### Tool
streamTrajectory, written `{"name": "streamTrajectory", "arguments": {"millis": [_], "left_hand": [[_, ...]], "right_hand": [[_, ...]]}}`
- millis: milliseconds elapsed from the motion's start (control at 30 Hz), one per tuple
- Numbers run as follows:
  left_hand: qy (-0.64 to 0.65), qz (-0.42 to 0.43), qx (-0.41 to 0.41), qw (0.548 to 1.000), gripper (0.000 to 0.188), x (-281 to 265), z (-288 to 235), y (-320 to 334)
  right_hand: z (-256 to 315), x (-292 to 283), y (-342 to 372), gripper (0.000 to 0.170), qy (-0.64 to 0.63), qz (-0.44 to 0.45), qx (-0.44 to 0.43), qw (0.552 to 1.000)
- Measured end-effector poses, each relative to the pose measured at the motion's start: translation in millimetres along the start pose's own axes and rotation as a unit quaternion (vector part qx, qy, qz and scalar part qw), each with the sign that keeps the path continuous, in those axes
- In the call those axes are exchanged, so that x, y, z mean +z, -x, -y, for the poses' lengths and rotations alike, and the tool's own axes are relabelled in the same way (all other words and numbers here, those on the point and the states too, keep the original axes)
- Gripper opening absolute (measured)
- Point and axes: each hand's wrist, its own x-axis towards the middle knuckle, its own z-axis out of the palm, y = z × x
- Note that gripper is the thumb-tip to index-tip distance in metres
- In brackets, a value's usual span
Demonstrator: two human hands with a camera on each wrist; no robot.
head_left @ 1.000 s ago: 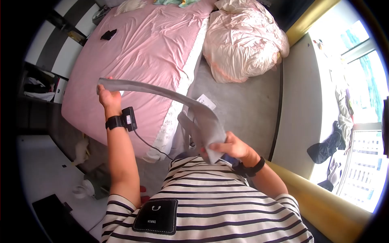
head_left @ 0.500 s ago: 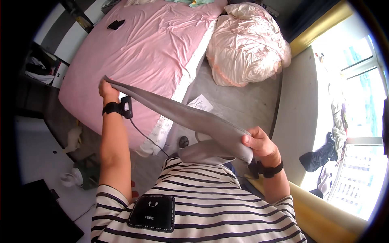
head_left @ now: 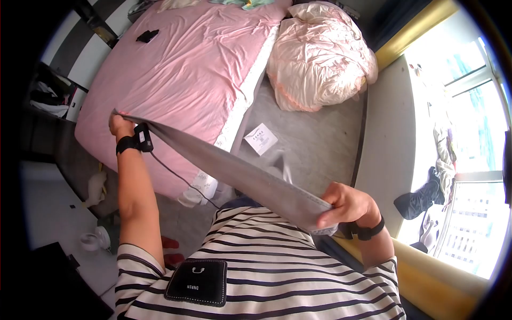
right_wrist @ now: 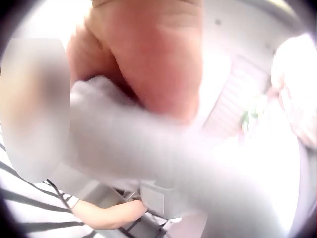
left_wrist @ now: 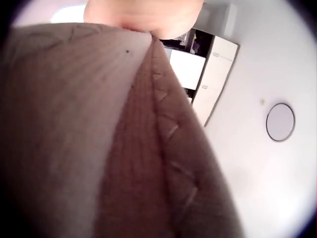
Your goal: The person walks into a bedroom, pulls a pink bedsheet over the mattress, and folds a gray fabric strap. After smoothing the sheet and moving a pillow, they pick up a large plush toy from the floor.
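A long strip of grey cloth (head_left: 234, 168) is stretched slantwise in front of the striped shirt. At its far left end the left hand (head_left: 121, 126) grips it, above the pink bed. The right hand (head_left: 349, 205) pinches the lower right end between thumb and fingers. In the left wrist view the cloth (left_wrist: 133, 148) fills much of the picture, with stitching along its edge, below part of the left hand (left_wrist: 143, 17). The right wrist view shows the right hand (right_wrist: 148, 54) over blurred cloth (right_wrist: 129, 144).
A pink-sheeted bed (head_left: 176, 69) stands ahead, with a small black item (head_left: 147, 36) on it. Bundled bedding (head_left: 322, 58) and a white paper (head_left: 261, 139) lie on the grey floor (head_left: 320, 138). Clothes (head_left: 426, 197) lie by the window. A cable (head_left: 181, 178) runs from the left wrist.
Both hands have moved farther apart, the left one leftward and the right one rightward. The grey cloth, folded and drooping at its right part before, is now drawn out longer and straighter.
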Motion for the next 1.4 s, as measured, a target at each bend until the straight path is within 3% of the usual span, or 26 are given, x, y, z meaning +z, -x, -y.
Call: {"name": "streamTrajectory", "arguments": {"millis": [100,133,233,267,400,467,500,533,633,767,867,967,1000,1033,1100,1133,1167,1200,1233,1267,1300,1333,1367,1400], "left_hand": [[0.014,0.001,-0.007,1.0,0.008,5.4,5.1,41.2],[0.02,-0.008,0.003,1.0,0.011,2.6,9.9,39.4],[0.03,-0.014,0.001,0.999,0.013,-13.8,10.6,29.6],[0.03,-0.009,-0.001,1.0,0.015,-19.4,6.6,25.9],[0.002,-0.038,0.027,0.999,0.013,-31.1,-11.3,29.8],[-0.01,-0.049,0.033,0.998,0.012,-36.6,-23.4,17.6],[-0.013,-0.052,0.035,0.998,0.012,-36.1,-29.3,11.9],[-0.018,-0.049,0.053,0.997,0.015,-35.6,-35.4,9.2],[-0.024,-0.03,0.072,0.997,0.016,-38.0,-53.3,3.5],[-0.036,-0.012,0.096,0.995,0.018,-47.7,-74.3,4.4],[0.028,0.005,0.123,0.992,0.012,-44.4,-70.5,1.7],[0.049,-0.013,0.096,0.994,0.005,-47.6,-75.2,15.4],[0.052,-0.026,0.093,0.994,0.005,-53.5,-75.3,6.0],[0.056,-0.037,0.09,0.994,0.005,-57.1,-76.4,-1.1],[0.112,0.093,0.073,0.987,0.009,-73.5,-79.0,-16.4],[0.142,0.158,0.063,0.975,0.011,-82.9,-80.9,-23.0],[0.173,0.219,0.058,0.959,0.013,-93.8,-87.1,-29.1],[0.173,0.236,0.069,0.954,0.014,-95.2,-101.6,-21.3],[0.148,0.212,0.099,0.961,0.015,-82.3,-111.1,12.2],[0.117,0.187,0.125,0.967,0.016,-64.8,-115.8,55.3],[0.1,0.192,0.124,0.968,0.017,-48.2,-112.3,99.3],[0.123,0.3,0.101,0.94,0.017,-35.8,-99.1,121.3],[0.128,0.294,0.007,0.947,0.018,-16.5,-89.6,167.7],[0.089,0.295,0.009,0.951,0.021,2.7,-75.7,211.0]], "right_hand": [[-14.5,10.6,-3.7,0.028,-0.242,-0.082,-0.138,0.957],[-12.5,13.9,-1.2,0.028,-0.3,-0.14,-0.105,0.938],[-19.3,-8.0,3.8,0.04,-0.35,-0.122,0.017,0.928],[-32.9,-12.7,3.5,0.044,-0.356,-0.087,0.004,0.93],[-41.3,-0.2,12.5,0.048,-0.266,0.032,0.038,0.963],[-39.8,6.7,11.2,0.051,-0.176,0.031,0.098,0.979],[-38.5,7.3,11.0,0.052,-0.128,0.029,0.126,0.983],[-38.5,0.1,10.8,0.053,0.018,0.062,0.175,0.982],[-36.6,7.2,8.7,0.055,0.216,0.025,0.272,0.938],[-102.4,-2.9,21.5,0.07,0.272,0.016,0.404,0.873],[-121.9,-2.4,21.8,0.084,0.31,-0.086,0.357,0.877],[-152.0,-16.4,28.8,0.095,0.117,-0.188,0.283,0.933],[-167.8,-22.8,35.2,0.09,-0.03,-0.209,0.229,0.95],[-170.1,-26.1,37.9,0.092,-0.105,-0.303,0.244,0.915],[-175.4,-25.0,45.5,0.096,-0.254,-0.478,0.267,0.798],[-182.9,-30.7,50.9,0.097,-0.251,-0.56,0.278,0.739],[-194.3,-30.4,71.7,0.09,-0.237,-0.587,0.276,0.723],[-224.4,-30.7,91.0,0.087,-0.222,-0.614,0.294,0.698],[-245.8,-33.1,102.4,0.084,-0.225,-0.587,0.352,0.694],[-257.0,-32.1,107.8,0.083,-0.197,-0.536,0.382,0.727],[-250.4,-26.7,94.2,0.079,-0.154,-0.526,0.413,0.727],[-247.0,-22.9,77.0,0.073,-0.129,-0.541,0.385,0.737],[-245.5,-21.8,62.5,0.067,-0.105,-0.56,0.355,0.741],[-250.3,-27.1,45.5,0.061,-0.095,-0.549,0.271,0.785]]}}
